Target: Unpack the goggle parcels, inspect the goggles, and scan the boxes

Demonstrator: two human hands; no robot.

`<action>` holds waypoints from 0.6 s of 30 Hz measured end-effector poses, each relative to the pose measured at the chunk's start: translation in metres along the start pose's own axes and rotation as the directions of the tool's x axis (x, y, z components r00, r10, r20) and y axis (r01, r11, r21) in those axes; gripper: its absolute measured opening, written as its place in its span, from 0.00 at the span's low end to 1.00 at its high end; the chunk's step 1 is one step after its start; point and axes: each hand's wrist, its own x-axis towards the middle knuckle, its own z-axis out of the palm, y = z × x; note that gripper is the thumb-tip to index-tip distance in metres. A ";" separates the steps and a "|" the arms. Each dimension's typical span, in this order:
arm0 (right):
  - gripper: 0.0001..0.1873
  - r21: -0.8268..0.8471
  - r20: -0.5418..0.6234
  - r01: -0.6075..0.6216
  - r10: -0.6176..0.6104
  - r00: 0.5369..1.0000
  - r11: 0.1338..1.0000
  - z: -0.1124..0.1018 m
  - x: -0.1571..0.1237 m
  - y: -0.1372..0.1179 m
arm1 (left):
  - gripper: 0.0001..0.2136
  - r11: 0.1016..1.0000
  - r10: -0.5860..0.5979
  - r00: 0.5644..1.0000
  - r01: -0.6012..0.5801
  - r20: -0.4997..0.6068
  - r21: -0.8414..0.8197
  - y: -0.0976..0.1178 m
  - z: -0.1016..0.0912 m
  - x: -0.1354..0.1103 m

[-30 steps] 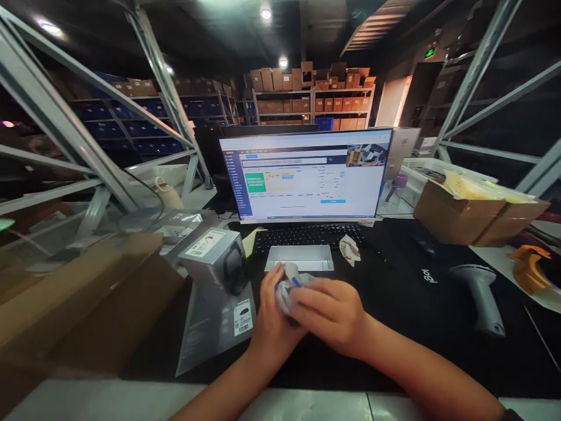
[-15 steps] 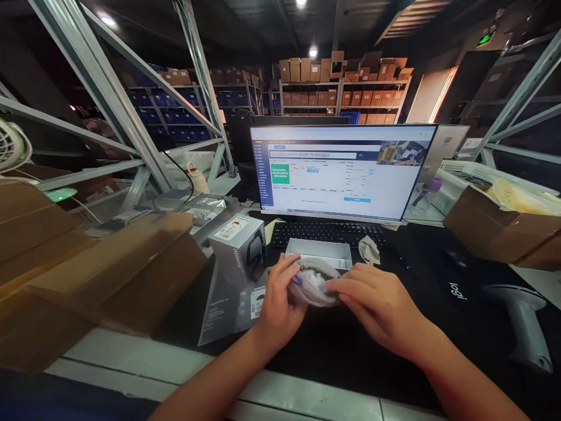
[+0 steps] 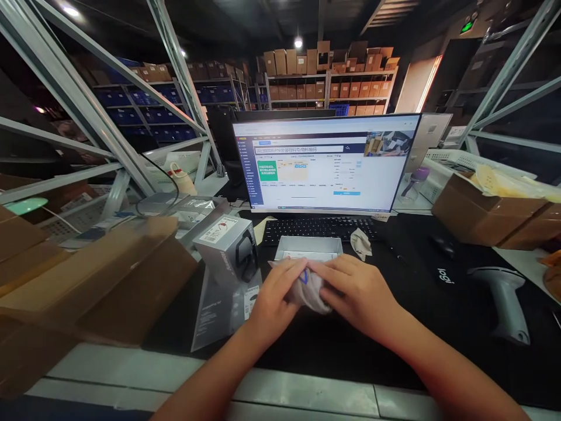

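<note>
Both hands meet over the black desk mat (image 3: 394,304) and are closed around a small item wrapped in grey paper (image 3: 309,286) with a blue mark on it. My left hand (image 3: 276,292) grips its left side, my right hand (image 3: 355,289) covers its right side. What is inside the wrap is hidden. Just behind the hands lies a shallow open grey box tray (image 3: 308,247), in front of the keyboard (image 3: 315,227). A grey product box (image 3: 228,251) stands to the left, with a flat grey sleeve (image 3: 217,313) under it.
A lit monitor (image 3: 324,164) stands behind the keyboard. Brown cartons (image 3: 87,280) crowd the left, another carton (image 3: 482,210) the right. A barcode scanner (image 3: 502,301) lies at right. A crumpled paper scrap (image 3: 360,242) sits by the keyboard. Steel rack beams and shelves of boxes surround.
The hands carried the wrapped item away from me toward the grey tray and closed together over it again. The view swung left, then partly back.
</note>
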 end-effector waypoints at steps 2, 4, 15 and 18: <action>0.11 0.112 0.045 -0.016 0.011 0.999 0.994 -0.004 0.001 0.004 | 0.32 0.998 0.054 0.997 -0.056 0.059 0.032 -0.001 0.001 -0.002; 0.10 0.217 0.109 -0.026 0.002 0.994 0.976 -0.011 0.002 0.008 | 0.34 0.996 0.065 0.992 -0.071 0.108 0.054 -0.001 0.002 -0.003; 0.05 0.225 -0.324 -0.237 0.302 0.897 0.945 -0.007 0.005 -0.003 | 0.30 0.993 0.026 0.989 -0.043 0.148 0.114 0.001 0.004 -0.001; 0.07 0.168 -0.267 -0.181 0.221 0.938 0.969 -0.016 0.005 -0.003 | 0.29 0.989 0.012 0.999 -0.019 0.043 0.147 -0.001 0.003 -0.003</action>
